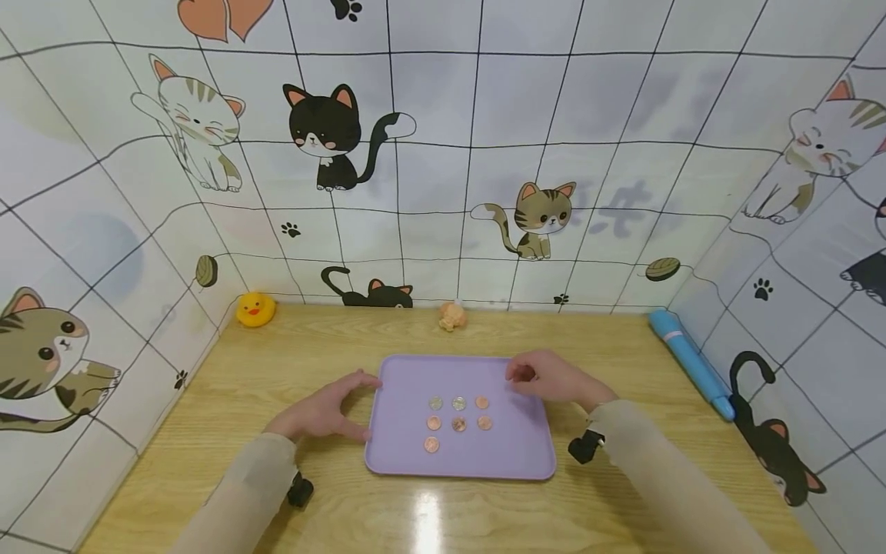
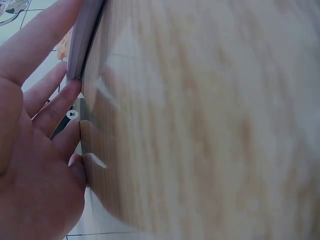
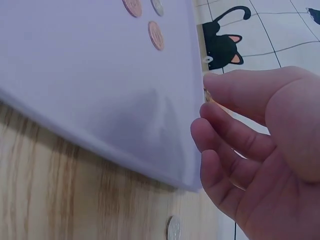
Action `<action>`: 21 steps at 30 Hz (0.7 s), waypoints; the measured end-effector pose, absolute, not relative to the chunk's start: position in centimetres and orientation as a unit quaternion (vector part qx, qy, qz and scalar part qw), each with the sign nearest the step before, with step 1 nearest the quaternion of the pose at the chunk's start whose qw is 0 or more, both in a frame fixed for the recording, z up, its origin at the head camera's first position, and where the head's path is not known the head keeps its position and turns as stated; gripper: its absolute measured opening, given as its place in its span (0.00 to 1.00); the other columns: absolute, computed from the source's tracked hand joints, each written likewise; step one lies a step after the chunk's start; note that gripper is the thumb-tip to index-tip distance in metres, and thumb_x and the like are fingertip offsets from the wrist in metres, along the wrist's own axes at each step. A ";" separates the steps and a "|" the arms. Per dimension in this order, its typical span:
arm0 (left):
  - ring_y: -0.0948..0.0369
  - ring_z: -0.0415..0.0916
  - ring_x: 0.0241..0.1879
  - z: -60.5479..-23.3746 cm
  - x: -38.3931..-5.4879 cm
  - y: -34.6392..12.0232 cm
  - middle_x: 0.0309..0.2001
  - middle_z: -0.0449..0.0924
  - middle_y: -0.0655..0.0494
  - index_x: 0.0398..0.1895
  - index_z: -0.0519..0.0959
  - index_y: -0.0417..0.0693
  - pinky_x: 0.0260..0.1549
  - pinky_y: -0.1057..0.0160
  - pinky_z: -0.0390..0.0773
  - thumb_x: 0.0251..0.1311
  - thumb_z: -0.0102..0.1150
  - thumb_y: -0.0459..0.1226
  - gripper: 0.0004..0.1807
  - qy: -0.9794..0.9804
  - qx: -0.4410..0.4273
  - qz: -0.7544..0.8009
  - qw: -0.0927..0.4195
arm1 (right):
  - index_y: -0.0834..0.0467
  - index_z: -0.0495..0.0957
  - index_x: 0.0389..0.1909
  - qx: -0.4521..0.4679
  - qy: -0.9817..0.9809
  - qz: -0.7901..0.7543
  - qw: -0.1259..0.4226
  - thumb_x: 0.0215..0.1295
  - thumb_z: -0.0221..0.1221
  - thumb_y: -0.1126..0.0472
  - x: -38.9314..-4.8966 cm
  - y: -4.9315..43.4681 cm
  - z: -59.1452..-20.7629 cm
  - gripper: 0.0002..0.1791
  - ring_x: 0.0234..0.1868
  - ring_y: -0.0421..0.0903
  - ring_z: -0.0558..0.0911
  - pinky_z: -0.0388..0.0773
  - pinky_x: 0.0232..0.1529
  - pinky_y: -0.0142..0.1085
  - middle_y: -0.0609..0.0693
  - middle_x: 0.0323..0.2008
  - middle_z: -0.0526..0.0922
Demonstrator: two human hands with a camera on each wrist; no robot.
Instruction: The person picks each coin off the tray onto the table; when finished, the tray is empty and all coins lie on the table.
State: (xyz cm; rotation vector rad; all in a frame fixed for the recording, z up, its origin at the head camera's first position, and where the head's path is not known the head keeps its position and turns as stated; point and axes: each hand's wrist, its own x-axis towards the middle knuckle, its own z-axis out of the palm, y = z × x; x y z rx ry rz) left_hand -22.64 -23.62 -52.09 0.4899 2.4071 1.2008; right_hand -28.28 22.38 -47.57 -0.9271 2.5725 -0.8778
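Note:
A lilac tray (image 1: 404, 377) lies on the table. Several coins (image 1: 459, 423) sit in rows on it, mostly copper-coloured, two of them silvery. My left hand (image 1: 328, 408) is at the tray's left edge, thumb and fingers spread along the rim. Over the tray's upper right side, my right hand (image 1: 550, 377) has its fingers bent and pinches a small coin (image 3: 206, 95) between thumb and index fingertips; only a brownish sliver of it shows. Beneath that hand in the right wrist view, a silvery coin (image 3: 173, 228) lies on the wood beside the tray.
At the back left corner sits a yellow rubber duck (image 1: 255, 309). A small peach-coloured toy (image 1: 453, 315) stands behind the tray. Along the right side lies a blue pen-shaped object (image 1: 691, 363). Cat-patterned walls (image 1: 443, 177) close in the table (image 1: 332, 331) at the back and sides.

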 end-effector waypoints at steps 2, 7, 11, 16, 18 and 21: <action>0.38 0.38 0.83 -52.1 -22.7 -23.6 0.85 0.47 0.43 0.72 0.72 0.63 0.77 0.28 0.39 0.46 0.86 0.47 0.48 0.862 0.173 0.430 0.203 | 0.59 0.84 0.43 -0.325 0.886 -0.301 0.139 0.68 0.67 0.66 -28.3 22.0 -47.6 0.05 0.38 0.39 0.80 0.81 0.41 0.34 0.43 0.36 0.85; 0.38 0.38 0.83 -52.1 -22.7 -23.6 0.85 0.45 0.43 0.72 0.72 0.65 0.77 0.29 0.40 0.46 0.86 0.48 0.47 0.864 0.167 0.429 0.206 | 0.59 0.85 0.42 -0.349 0.877 -0.296 0.144 0.66 0.69 0.66 -28.1 20.9 -48.1 0.06 0.37 0.37 0.82 0.82 0.42 0.34 0.42 0.36 0.85; 0.36 0.38 0.83 -52.0 -22.6 -23.6 0.85 0.45 0.40 0.73 0.71 0.63 0.77 0.28 0.40 0.47 0.85 0.47 0.47 0.864 0.173 0.426 0.206 | 0.58 0.84 0.41 -0.360 0.874 -0.290 0.150 0.65 0.70 0.65 -28.0 19.9 -48.4 0.06 0.39 0.39 0.82 0.82 0.44 0.34 0.43 0.37 0.86; 0.37 0.39 0.83 -51.9 -22.6 -23.6 0.85 0.46 0.41 0.73 0.71 0.62 0.77 0.29 0.40 0.47 0.85 0.47 0.48 0.866 0.172 0.423 0.204 | 0.57 0.84 0.41 -0.358 0.877 -0.279 0.156 0.66 0.71 0.62 -27.8 18.7 -48.4 0.07 0.41 0.44 0.81 0.81 0.45 0.36 0.46 0.38 0.86; 0.38 0.39 0.83 -51.9 -22.6 -23.5 0.85 0.47 0.42 0.72 0.71 0.63 0.77 0.29 0.40 0.46 0.86 0.48 0.48 0.866 0.171 0.423 0.204 | 0.56 0.84 0.41 -0.360 0.878 -0.274 0.154 0.66 0.71 0.60 -27.8 18.4 -48.4 0.07 0.40 0.45 0.80 0.80 0.44 0.36 0.46 0.37 0.85; 0.39 0.39 0.84 -51.9 -22.6 -23.5 0.85 0.46 0.43 0.72 0.72 0.64 0.77 0.29 0.40 0.45 0.86 0.48 0.48 0.865 0.169 0.426 0.205 | 0.55 0.85 0.41 -0.373 0.879 -0.259 0.144 0.67 0.72 0.58 -27.9 18.0 -48.5 0.08 0.38 0.44 0.79 0.77 0.42 0.34 0.46 0.36 0.85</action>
